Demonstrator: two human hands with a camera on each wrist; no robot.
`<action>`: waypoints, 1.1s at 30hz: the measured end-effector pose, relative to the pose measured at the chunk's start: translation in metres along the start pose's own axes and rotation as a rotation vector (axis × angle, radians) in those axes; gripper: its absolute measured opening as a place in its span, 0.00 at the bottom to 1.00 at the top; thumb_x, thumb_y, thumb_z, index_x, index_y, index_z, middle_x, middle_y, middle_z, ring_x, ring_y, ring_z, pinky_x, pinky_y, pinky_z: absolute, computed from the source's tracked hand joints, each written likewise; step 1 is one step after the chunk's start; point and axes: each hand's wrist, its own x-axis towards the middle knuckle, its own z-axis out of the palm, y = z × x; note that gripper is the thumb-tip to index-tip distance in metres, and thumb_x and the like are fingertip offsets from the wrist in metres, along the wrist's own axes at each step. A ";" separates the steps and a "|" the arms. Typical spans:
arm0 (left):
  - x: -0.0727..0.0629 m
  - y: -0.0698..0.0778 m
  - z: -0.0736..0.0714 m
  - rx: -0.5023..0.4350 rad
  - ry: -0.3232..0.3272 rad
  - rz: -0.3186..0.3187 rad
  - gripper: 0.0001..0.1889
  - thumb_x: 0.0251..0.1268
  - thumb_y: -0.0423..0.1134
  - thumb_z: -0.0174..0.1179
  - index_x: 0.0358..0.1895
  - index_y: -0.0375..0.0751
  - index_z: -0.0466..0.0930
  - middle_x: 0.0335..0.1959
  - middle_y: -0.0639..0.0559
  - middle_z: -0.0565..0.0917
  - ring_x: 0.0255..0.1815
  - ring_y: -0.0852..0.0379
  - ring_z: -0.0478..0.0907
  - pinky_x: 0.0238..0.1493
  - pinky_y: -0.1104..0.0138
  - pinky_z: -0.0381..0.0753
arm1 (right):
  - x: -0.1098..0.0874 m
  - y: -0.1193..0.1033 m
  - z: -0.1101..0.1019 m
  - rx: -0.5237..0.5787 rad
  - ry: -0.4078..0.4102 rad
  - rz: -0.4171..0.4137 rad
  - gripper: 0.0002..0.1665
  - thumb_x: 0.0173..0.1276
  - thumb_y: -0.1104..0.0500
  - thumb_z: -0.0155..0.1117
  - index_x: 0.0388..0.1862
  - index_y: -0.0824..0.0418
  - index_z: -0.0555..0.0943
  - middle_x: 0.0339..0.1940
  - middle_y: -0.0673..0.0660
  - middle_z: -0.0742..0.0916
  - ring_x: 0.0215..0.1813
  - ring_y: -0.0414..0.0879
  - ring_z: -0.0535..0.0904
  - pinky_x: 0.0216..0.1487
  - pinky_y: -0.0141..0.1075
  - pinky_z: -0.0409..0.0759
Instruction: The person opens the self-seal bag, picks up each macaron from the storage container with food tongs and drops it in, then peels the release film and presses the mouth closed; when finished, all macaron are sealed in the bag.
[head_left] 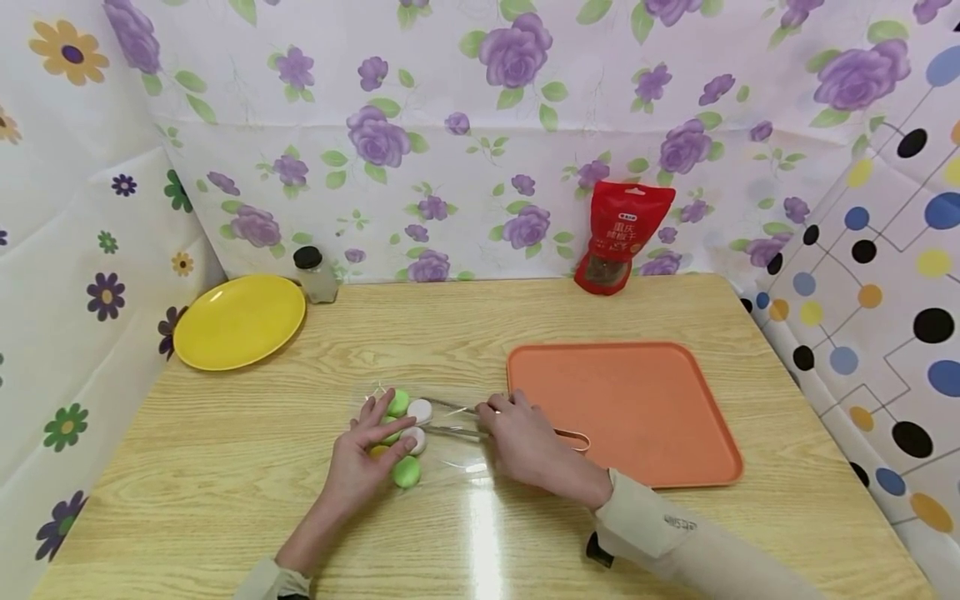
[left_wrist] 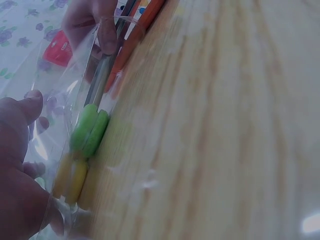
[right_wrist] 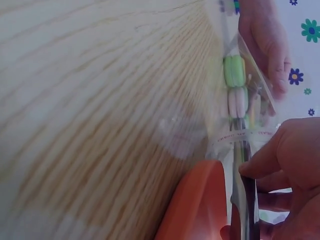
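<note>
Just left of the right hand (head_left: 528, 442) and its grip, a clear plastic film bag (head_left: 453, 467) lies on the pale wood-grain bench (head_left: 225, 483) w/ small round two-shell macarons inside: green ones (head_left: 407, 472), two white ones (head_left: 412, 440), plus a yellow-orange one (head_left: 379, 452) partly under fingers. R grip: thumb + fingers pinching long, slim silver metal tongs (head_left: 459, 432) approx. mid-length. Their long axis runs roughly L–R: tips point left into the bag, rounded bend sticks out right of the grip, over the near-left part of an orange rectangular tray (head_left: 622, 408).

Key relation, as I judge it: white pieces lie left of R grip, in line w/ the tongs' axis. Tong arms stand apart; the far white piece seems to sit btwn the tips. Actual contact: can't tell. A clear band w/ reddish lettering (right_wrist: 262, 134) crosses the bag btwn R grip and pieces.

Left hand (head_left: 363, 454) is nearer the macarons, right over them at the bag's left end, fingers spread; whether any film is pinched, can't tell.

Beyond L grip, far left: round yellow plate (head_left: 240, 323), clear jar w/ black lid (head_left: 318, 285). Beyond R grip, behind tray: shiny red pouch (head_left: 630, 221), standing, a bit tilted.
</note>
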 end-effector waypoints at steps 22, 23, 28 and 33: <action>-0.001 0.000 -0.001 -0.002 -0.001 0.028 0.11 0.58 0.27 0.71 0.45 0.32 0.88 0.70 0.33 0.67 0.75 0.25 0.48 0.66 0.29 0.33 | -0.102 0.077 -0.038 0.200 0.066 0.084 0.26 0.62 0.70 0.70 0.60 0.64 0.80 0.49 0.57 0.82 0.43 0.52 0.72 0.35 0.40 0.76; -0.001 0.001 -0.001 -0.002 0.000 0.032 0.11 0.58 0.27 0.71 0.45 0.31 0.88 0.70 0.32 0.67 0.75 0.24 0.48 0.66 0.28 0.34 | -0.108 0.083 -0.041 0.211 0.076 0.097 0.26 0.62 0.71 0.69 0.61 0.65 0.79 0.49 0.57 0.82 0.44 0.52 0.72 0.37 0.42 0.76; -0.001 0.002 -0.001 -0.002 -0.001 0.044 0.11 0.57 0.26 0.71 0.45 0.31 0.88 0.70 0.31 0.67 0.74 0.23 0.48 0.65 0.27 0.34 | -0.138 0.112 -0.053 0.195 0.172 0.110 0.30 0.57 0.74 0.70 0.61 0.72 0.78 0.46 0.61 0.83 0.42 0.55 0.78 0.36 0.46 0.78; -0.002 0.002 0.000 -0.013 -0.006 0.038 0.11 0.57 0.27 0.71 0.45 0.31 0.88 0.70 0.31 0.67 0.74 0.23 0.47 0.65 0.27 0.34 | -0.162 0.135 -0.063 0.128 0.223 0.146 0.33 0.51 0.74 0.75 0.59 0.73 0.78 0.40 0.61 0.84 0.36 0.53 0.81 0.31 0.45 0.79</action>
